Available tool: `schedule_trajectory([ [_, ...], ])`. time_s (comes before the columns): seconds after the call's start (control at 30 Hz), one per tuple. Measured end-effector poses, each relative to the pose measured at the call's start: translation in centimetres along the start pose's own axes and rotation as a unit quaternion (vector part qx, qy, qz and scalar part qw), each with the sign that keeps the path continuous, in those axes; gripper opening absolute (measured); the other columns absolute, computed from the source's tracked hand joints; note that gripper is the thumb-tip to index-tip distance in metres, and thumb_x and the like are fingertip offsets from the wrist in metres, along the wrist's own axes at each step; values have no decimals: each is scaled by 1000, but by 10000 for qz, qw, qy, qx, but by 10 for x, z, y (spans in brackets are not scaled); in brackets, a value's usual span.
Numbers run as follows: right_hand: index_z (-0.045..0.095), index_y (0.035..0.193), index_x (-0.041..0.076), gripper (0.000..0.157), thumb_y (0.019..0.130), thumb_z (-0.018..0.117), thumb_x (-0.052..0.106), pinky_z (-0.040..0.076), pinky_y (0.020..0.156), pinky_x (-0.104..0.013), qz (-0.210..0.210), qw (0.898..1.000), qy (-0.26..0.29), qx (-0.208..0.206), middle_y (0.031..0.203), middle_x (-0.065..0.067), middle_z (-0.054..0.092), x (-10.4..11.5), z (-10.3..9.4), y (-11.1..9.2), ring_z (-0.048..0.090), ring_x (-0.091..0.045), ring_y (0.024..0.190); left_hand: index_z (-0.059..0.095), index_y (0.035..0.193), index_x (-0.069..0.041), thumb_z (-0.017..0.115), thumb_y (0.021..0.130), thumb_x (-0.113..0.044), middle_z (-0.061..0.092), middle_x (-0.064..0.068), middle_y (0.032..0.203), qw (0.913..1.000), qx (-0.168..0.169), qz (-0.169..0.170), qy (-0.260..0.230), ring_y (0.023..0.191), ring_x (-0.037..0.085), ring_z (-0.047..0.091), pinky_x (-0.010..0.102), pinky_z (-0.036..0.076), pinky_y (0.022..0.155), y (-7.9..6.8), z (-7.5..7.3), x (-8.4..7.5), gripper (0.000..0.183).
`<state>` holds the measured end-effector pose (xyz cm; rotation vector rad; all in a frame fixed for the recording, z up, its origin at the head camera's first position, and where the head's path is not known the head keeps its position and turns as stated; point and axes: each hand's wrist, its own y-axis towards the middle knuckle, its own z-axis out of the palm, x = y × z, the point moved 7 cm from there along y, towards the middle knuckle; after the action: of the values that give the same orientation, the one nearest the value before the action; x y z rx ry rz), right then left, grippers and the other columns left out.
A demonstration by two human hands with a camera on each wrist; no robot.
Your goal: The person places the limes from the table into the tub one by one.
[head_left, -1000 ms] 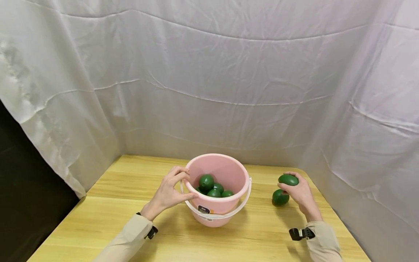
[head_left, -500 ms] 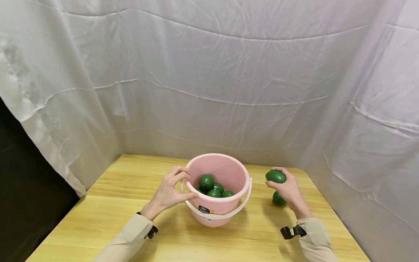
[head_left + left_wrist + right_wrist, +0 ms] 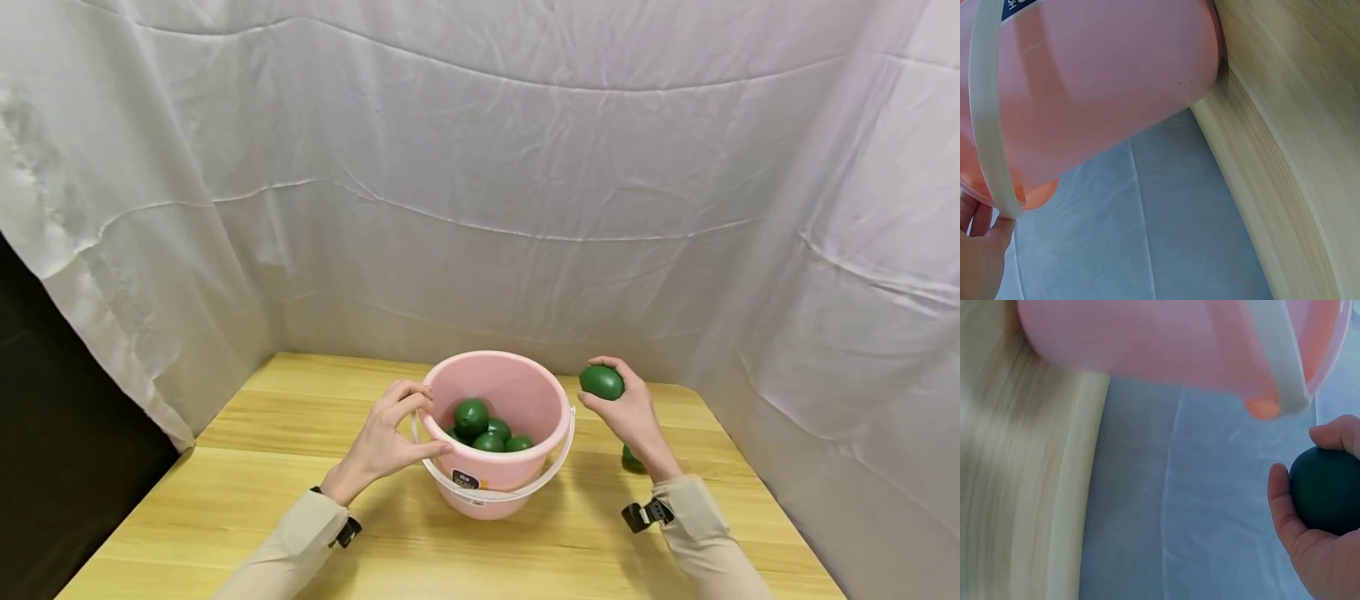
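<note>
A pink bucket stands on the table, with several smooth dark green oval fruits inside. My left hand holds its left rim between thumb and fingers; the left wrist view also shows that hand at the rim beside the handle's end. To the right of the bucket, my right hand grips another green oval fruit above the table, apart from the rim. Thumb and fingers wrap that fruit in the right wrist view. One more green fruit lies on the table, partly hidden behind the right wrist.
The bucket's white handle hangs down across its front. Under everything is a wooden table, its back edge close to a pale grey curtain. Curtain also hangs at the left and right sides.
My right hand has carried the held fruit left and upward, away from the fruit on the table and nearer the bucket. The left hand and bucket have stayed in place.
</note>
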<state>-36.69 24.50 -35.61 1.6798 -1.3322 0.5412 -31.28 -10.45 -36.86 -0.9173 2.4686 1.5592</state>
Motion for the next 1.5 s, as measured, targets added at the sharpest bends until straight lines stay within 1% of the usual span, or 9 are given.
schedule_trajectory([
  [0.27, 54, 132, 17, 53, 84, 77, 12, 52, 74, -36, -536, 9981, 294, -32, 125, -17, 59, 38, 10, -4, 60, -32, 95, 65, 94, -18, 84, 68, -55, 63, 8, 114, 10000, 51, -52, 21, 110, 17, 53, 41, 50, 93, 1, 1, 0, 49],
  [0.47, 53, 132, 7, 53, 84, 75, 5, 53, 74, -35, -802, 9959, 419, 75, 126, -20, 58, 71, 16, -14, 60, -31, 94, 66, 94, -13, 82, 69, -58, 62, 9, 114, 9999, 75, -75, 0, 111, 17, 53, 42, 50, 93, 0, 1, 1, 53],
  [0.57, 52, 133, 10, 54, 84, 75, 5, 53, 74, -37, -865, 9949, 489, 192, 128, -19, 56, 66, 22, -11, 60, -32, 95, 66, 94, -12, 82, 69, -57, 62, 9, 114, 9999, 81, -81, 1, 111, 17, 53, 42, 50, 93, 1, 1, 1, 54],
  [0.7, 46, 135, 14, 60, 84, 76, 6, 52, 81, -39, -975, 9931, 551, 360, 133, -13, 54, 54, 32, -2, 59, -31, 103, 65, 94, -18, 84, 69, -54, 62, 8, 115, 9998, 125, -134, 31, 111, 17, 53, 42, 51, 92, 0, 1, 0, 48],
  [0.83, 41, 134, 12, 62, 83, 76, 6, 51, 85, -41, -1081, 9917, 496, 480, 133, -11, 54, 55, 39, 1, 58, -31, 108, 65, 95, -20, 86, 68, -51, 62, 7, 115, 9996, 153, -215, 36, 111, 17, 53, 43, 51, 92, 0, 2, 0, 46],
  [0.93, 45, 133, 14, 62, 81, 78, 7, 52, 82, -42, -1156, 9918, 273, 477, 130, -12, 56, 58, 44, 4, 60, -32, 105, 65, 95, -20, 87, 68, -49, 62, 7, 115, 9995, 159, -262, 24, 112, 16, 52, 43, 50, 93, -1, 2, 1, 46],
  [1.13, 56, 132, 16, 61, 77, 82, 10, 52, 84, -46, -1581, 9861, -316, 393, 129, -13, 56, 64, 52, 8, 61, -30, 104, 65, 94, -20, 87, 68, -50, 62, 7, 115, 9995, 162, -265, 48, 112, 17, 52, 44, 51, 92, -2, 2, 1, 45],
  [1.33, 58, 130, 15, 60, 76, 83, 8, 53, 84, -48, -1701, 9838, -442, 343, 128, -13, 58, 66, 58, 11, 62, -31, 105, 64, 94, -21, 87, 67, -49, 62, 8, 115, 9995, 167, -272, 3, 111, 17, 53, 43, 50, 93, -2, 2, 1, 45],
  [1.5, 58, 130, 14, 60, 76, 84, 9, 53, 84, -45, -1726, 9834, -443, 332, 127, -11, 59, 66, 60, 13, 61, -29, 106, 64, 94, -21, 87, 67, -49, 62, 6, 115, 9994, 185, -295, 23, 112, 16, 53, 43, 50, 93, 0, 2, 1, 45],
])
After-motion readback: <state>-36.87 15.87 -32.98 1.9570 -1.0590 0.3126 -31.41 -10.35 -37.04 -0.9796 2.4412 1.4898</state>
